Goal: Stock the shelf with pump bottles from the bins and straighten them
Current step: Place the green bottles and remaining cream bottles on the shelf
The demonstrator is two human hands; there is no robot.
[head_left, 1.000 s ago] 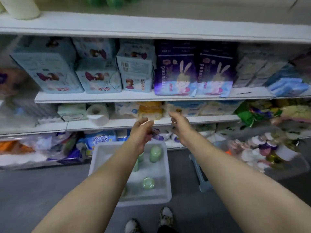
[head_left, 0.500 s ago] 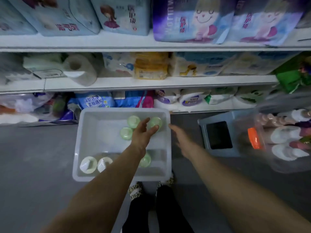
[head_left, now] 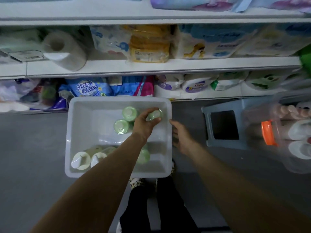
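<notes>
A person looks down into a white plastic bin (head_left: pixel 76 132) standing on the grey floor in front of a store shelf (head_left: pixel 151 67). The left hand (head_left: pixel 144 124) reaches into the bin's far right corner, its fingers (head_left: pixel 152 111) and thumb curled around the cap of a green pump bottle (head_left: pixel 154 114), which stands upright between them. Two more green bottles (head_left: pixel 123 120) stand just left of that hand, and two white-topped bottles (head_left: pixel 88 159) sit in the near left corner. The right hand (head_left: pixel 182 137) hangs beside the bin's right wall, fingers relaxed and holding nothing. Farther right stands a grey stool (head_left: pixel 222 125), then a clear bin of bottles (head_left: pixel 292 132), blurred.
</notes>
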